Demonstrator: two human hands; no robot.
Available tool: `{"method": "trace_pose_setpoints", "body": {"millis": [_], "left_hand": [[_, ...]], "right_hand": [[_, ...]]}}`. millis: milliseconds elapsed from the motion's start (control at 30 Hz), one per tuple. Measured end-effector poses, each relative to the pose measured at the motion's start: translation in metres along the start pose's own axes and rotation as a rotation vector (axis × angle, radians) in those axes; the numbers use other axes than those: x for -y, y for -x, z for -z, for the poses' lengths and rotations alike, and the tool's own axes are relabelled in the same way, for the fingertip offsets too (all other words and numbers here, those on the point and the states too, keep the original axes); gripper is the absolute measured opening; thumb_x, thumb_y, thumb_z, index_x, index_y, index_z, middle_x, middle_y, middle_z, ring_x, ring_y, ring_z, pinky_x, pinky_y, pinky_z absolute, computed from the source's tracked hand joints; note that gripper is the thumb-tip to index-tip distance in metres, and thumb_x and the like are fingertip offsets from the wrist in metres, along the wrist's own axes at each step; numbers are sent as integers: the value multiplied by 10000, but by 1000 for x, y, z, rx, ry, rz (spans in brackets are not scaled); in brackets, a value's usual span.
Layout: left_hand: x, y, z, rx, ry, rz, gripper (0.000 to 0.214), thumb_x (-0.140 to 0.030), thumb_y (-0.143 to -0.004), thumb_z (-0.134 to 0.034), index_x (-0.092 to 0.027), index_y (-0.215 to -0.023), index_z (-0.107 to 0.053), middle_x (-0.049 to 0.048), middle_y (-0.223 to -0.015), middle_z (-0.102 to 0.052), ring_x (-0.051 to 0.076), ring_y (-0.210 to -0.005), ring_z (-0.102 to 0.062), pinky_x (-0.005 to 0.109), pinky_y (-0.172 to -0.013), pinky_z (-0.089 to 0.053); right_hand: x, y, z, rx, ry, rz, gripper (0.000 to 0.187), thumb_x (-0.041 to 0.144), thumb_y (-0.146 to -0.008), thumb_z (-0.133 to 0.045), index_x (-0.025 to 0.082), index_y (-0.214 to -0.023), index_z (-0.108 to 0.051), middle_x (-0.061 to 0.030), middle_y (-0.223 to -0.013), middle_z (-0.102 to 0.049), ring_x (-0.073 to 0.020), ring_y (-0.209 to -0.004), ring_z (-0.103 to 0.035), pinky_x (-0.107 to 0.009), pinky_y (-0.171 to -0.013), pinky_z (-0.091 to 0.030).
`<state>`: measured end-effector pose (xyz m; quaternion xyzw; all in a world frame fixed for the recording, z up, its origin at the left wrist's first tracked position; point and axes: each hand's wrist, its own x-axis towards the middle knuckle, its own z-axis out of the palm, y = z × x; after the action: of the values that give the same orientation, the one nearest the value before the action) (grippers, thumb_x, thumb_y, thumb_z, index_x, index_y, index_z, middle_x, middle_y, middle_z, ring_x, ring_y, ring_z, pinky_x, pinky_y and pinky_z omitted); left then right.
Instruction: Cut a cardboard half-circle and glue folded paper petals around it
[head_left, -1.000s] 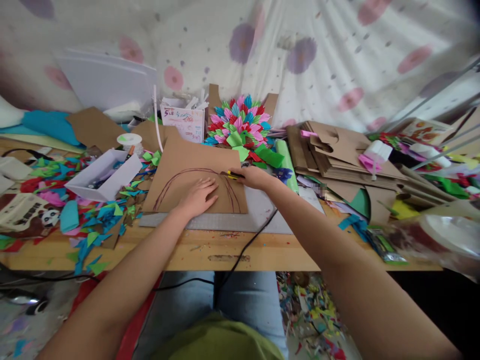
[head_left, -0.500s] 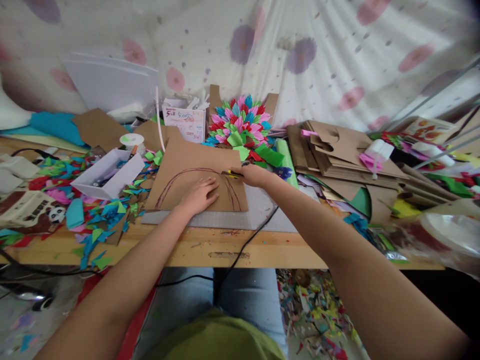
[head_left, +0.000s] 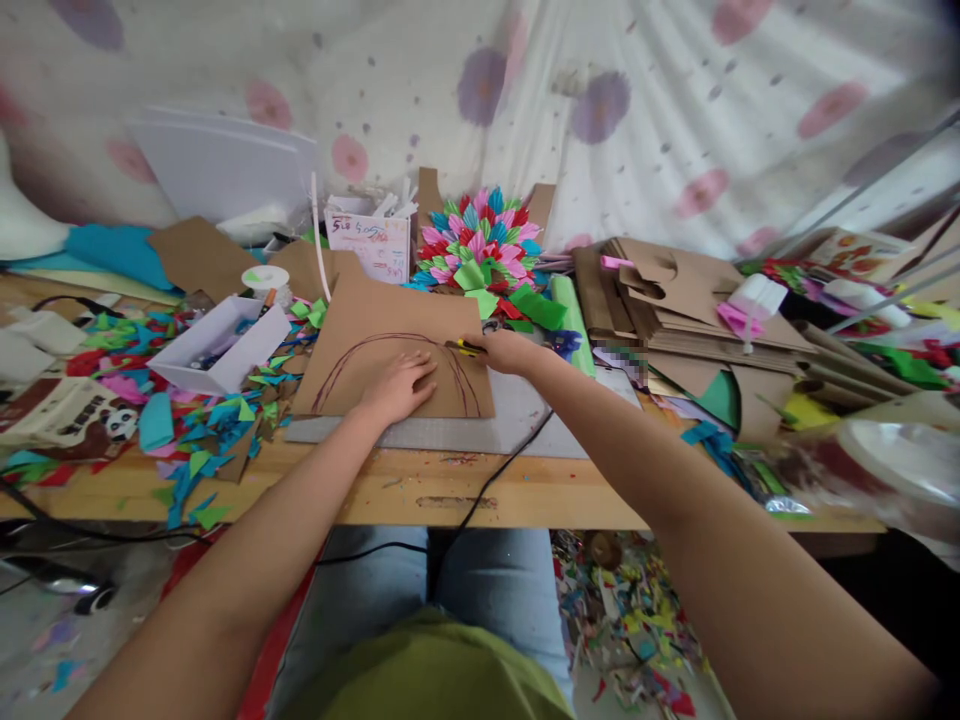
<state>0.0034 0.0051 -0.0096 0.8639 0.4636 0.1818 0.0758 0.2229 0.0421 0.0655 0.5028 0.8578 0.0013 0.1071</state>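
A brown cardboard sheet [head_left: 409, 303] with a dark purple arch drawn on it lies over a grey board [head_left: 517, 428]. My left hand [head_left: 403, 388] presses flat on the cardboard inside the arch, its fingers stretched out. A yellow and black utility knife [head_left: 469, 347] is in my right hand [head_left: 508, 352], whose fingers are closed round it. The knife's tip points left, at the upper right part of the arch line. Whether the blade is in the cardboard is too small to tell.
Left of the sheet stands a white box [head_left: 217, 350] among paper scraps. Behind it is a colourful paper flower piece [head_left: 484, 240]. Stacked cardboard pieces [head_left: 675, 300] lie at the right. A black cable [head_left: 499, 478] crosses the table's front edge.
Both hands stay almost in place, with the knife still at the upper right of the arch. The view has shifted slightly.
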Motion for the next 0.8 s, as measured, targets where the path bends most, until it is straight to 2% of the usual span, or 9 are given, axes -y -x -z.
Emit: {"method": "trace_pose_setpoints", "body": {"millis": [267, 533, 800], "left_hand": [[-4, 1, 3, 0, -13, 12, 444, -368, -881, -398, -146, -1242, -529, 96, -1372, -460, 191, -1299, -380, 384, -1106, -261], [-2, 1, 0, -5, -14, 13, 450, -380, -879, -396, -144, -1238, -534, 96, -1366, -467, 194, -1297, -383, 386, -1108, -258], [-1, 1, -1, -17, -2, 11, 446, -380, -877, -398, -155, -1236, -536, 87, -1365, -470, 188, -1299, -381, 384, -1102, -269]], "right_hand": [[0, 1, -7, -14, 0, -45, 517, 276, -874, -419, 235, -1388, -379, -134, -1118, -646, -248, -966, -617, -287, -752, -428], [8, 6, -3, 5, -11, -72, 511, 274, -872, -439, 235, -1378, -383, -130, -1118, -645, -229, -972, -615, -270, -748, -428], [11, 9, -6, -3, -19, -81, 489, 261, -877, -427, 237, -1365, -390, -146, -1092, -649, -266, -982, -611, -303, -747, -433]]}}
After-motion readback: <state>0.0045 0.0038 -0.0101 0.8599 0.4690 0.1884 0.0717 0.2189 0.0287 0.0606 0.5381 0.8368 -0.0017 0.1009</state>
